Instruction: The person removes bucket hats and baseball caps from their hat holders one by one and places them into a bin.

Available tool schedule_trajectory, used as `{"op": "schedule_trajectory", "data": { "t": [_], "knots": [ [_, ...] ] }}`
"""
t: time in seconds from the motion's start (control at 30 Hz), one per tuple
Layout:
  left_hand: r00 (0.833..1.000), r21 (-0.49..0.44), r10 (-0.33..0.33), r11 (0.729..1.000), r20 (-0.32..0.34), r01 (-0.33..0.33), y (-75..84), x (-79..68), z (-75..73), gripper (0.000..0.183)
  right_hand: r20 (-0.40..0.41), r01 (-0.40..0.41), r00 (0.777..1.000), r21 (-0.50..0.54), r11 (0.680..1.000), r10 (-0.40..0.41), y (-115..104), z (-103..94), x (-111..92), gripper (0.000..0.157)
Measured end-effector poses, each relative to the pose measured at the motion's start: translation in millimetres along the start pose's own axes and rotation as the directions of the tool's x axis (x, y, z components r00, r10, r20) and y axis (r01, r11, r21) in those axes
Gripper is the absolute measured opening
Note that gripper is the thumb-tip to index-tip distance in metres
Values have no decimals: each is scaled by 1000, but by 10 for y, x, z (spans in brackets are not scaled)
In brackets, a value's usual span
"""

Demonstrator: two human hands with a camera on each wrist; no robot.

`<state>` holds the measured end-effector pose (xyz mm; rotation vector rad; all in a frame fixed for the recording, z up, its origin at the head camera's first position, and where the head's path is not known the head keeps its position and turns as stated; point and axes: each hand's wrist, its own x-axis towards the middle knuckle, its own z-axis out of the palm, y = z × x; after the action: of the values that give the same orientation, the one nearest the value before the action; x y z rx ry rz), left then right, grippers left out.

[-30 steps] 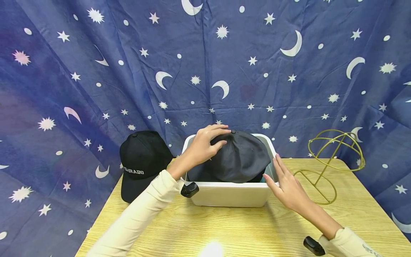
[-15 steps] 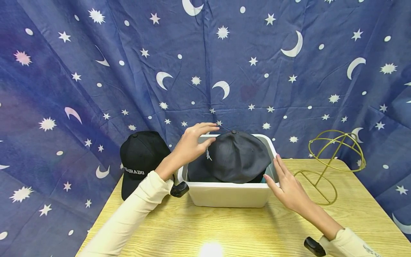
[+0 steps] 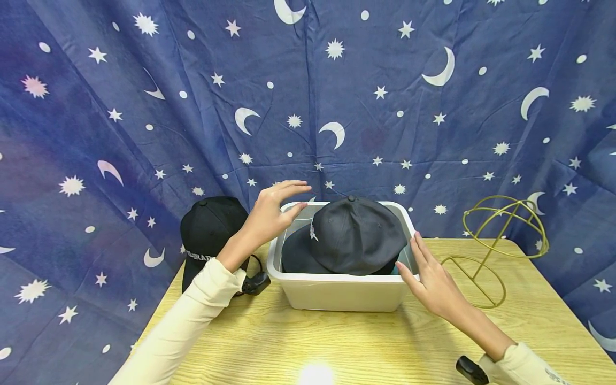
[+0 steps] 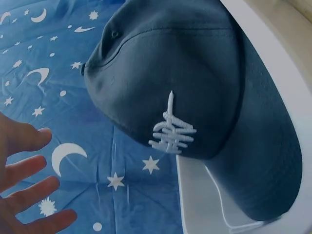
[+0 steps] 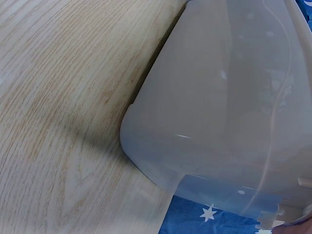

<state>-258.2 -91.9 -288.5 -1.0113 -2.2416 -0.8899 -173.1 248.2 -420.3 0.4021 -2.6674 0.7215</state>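
Observation:
A dark grey baseball cap (image 3: 358, 235) with white embroidery sits in a white plastic bin (image 3: 344, 294), its brim toward the left end. My left hand (image 3: 273, 213) hovers over the bin's left rim, fingers apart and holding nothing. The left wrist view shows the embroidery on the cap (image 4: 165, 73) close up, with the left hand (image 4: 29, 183) clear of it. My right hand (image 3: 435, 283) rests with straight fingers along the bin's right rim. Mostly the bin's outer wall (image 5: 195, 107) fills the right wrist view. Something black and teal shows partly beneath the cap.
On the left of the table (image 3: 380, 347) stands a black cap (image 3: 212, 222) with white lettering, partly behind my left arm. A gold wire hat stand (image 3: 486, 248) is at the right. A blue curtain (image 3: 366, 107) with moons and stars hangs behind.
My left hand has come away from the grey cap and moved left, uncovering its white embroidery. The right hand stays at the bin's rim.

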Motion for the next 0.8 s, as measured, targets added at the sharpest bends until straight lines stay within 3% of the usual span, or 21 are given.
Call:
{"op": "schedule_trajectory", "data": {
  "t": [0.43, 0.8],
  "knots": [
    [996, 58, -60, 996, -61, 63, -81, -79, -207, 32, 4, 1, 1000, -2, 1000, -1, 13, 6, -4, 69],
    [981, 91, -124, 986, -147, 138, -226, -238, -381, 31, -8, 0, 1000, -10, 1000, 0, -5, 3, -1, 69]
  ]
}}
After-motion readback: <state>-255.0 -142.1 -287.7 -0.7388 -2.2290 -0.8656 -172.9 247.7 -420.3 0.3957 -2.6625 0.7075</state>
